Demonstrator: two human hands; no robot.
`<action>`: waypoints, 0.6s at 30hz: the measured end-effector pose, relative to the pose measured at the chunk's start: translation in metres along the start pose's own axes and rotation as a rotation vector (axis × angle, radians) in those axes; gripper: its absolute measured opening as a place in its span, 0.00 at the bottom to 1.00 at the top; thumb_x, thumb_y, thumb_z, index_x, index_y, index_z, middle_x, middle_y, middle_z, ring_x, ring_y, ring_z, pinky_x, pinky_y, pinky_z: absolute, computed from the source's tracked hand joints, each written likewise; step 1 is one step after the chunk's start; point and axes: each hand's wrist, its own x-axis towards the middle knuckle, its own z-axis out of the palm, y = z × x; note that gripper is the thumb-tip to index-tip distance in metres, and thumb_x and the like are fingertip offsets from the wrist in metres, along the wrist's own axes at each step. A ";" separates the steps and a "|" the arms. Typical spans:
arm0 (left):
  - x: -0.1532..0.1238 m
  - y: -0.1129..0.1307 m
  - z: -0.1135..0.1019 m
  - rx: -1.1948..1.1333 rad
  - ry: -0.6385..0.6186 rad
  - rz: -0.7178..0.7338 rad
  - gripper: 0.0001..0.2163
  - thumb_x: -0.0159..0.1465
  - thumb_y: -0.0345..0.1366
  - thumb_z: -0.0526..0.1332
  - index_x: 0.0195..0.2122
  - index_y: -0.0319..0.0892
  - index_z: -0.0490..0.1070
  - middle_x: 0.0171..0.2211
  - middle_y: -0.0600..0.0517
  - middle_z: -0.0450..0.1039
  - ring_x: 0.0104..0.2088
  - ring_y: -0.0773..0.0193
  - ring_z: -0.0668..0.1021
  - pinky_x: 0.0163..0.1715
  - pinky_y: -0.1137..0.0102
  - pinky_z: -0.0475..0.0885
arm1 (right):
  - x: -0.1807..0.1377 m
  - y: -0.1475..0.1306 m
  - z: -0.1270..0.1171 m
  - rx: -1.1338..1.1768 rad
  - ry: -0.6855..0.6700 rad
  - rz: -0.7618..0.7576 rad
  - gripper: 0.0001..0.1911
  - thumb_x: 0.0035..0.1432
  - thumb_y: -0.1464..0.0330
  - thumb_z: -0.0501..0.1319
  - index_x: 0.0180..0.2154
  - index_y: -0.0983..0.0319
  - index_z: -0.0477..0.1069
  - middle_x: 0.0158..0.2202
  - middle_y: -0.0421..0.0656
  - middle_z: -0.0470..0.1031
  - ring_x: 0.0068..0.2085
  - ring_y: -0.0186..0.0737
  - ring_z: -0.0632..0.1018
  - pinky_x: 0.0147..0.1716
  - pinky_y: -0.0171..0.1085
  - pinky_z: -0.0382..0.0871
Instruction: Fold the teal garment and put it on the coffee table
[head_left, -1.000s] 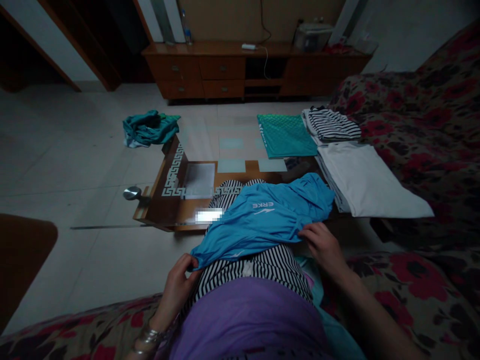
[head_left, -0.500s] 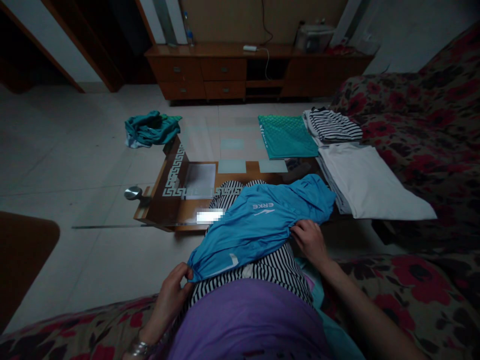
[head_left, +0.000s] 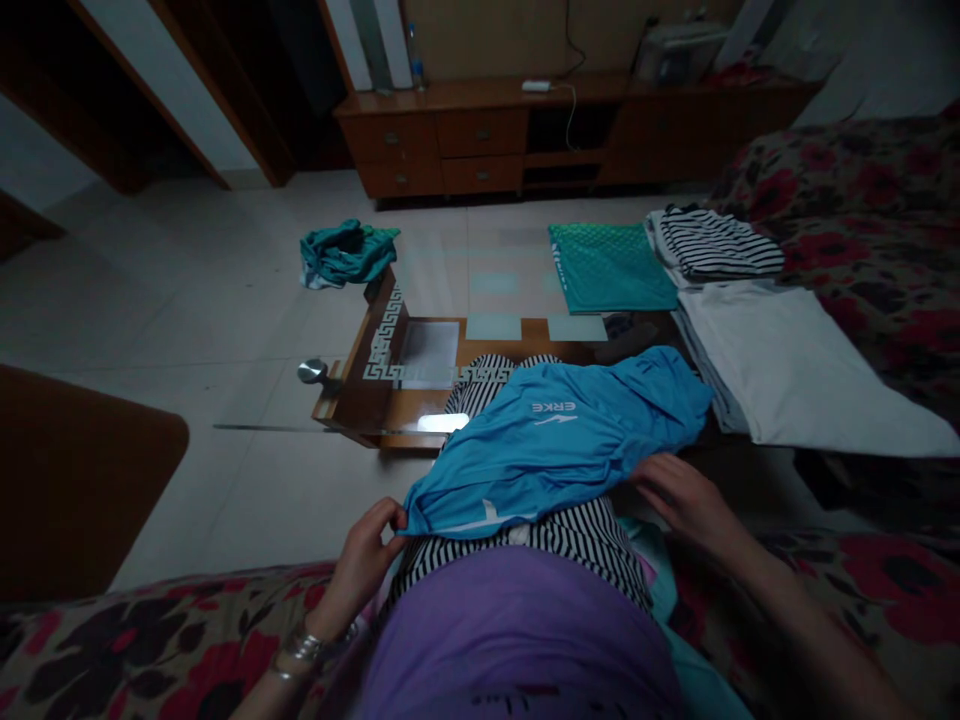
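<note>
A bright blue sports shirt [head_left: 555, 440] with a white logo lies spread over my striped lap. My left hand [head_left: 367, 560] pinches the shirt's near left corner, fingers closed on the cloth. My right hand [head_left: 679, 495] rests at the shirt's right edge with fingers curled on the fabric. Part of the shirt hangs over my knees toward the glass table.
A glass-topped wooden coffee table [head_left: 375, 390] stands in front, holding a folded teal cloth [head_left: 611, 265], a folded striped garment [head_left: 712, 245] and a folded white cloth [head_left: 795, 365]. A crumpled teal garment [head_left: 341, 250] lies at its far left. Floral sofa [head_left: 862, 200] at right, wooden cabinet [head_left: 480, 140] behind.
My right hand slid rightward along the shirt's edge and my left hand kept its pinch on the corner. The view shifted a little to the left.
</note>
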 end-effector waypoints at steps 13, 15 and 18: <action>-0.003 -0.002 0.008 -0.019 -0.012 0.000 0.02 0.54 0.33 0.57 0.26 0.42 0.65 0.27 0.53 0.67 0.31 0.62 0.71 0.34 0.70 0.66 | 0.020 -0.024 0.035 -0.219 0.000 0.129 0.03 0.58 0.73 0.56 0.34 0.62 0.67 0.35 0.45 0.69 0.39 0.45 0.68 0.37 0.40 0.62; -0.003 -0.002 0.009 -0.022 -0.011 -0.003 0.02 0.54 0.34 0.57 0.26 0.42 0.65 0.27 0.53 0.67 0.31 0.62 0.71 0.34 0.69 0.66 | 0.018 -0.022 0.033 -0.253 0.004 0.140 0.04 0.59 0.73 0.56 0.36 0.61 0.68 0.36 0.46 0.69 0.40 0.45 0.68 0.38 0.40 0.61; -0.003 -0.004 0.009 -0.024 -0.017 -0.014 0.03 0.54 0.35 0.57 0.26 0.42 0.65 0.27 0.52 0.67 0.32 0.62 0.71 0.35 0.69 0.66 | 0.015 -0.019 0.035 -0.260 0.009 0.152 0.07 0.59 0.72 0.55 0.40 0.61 0.69 0.37 0.46 0.70 0.41 0.45 0.68 0.39 0.40 0.61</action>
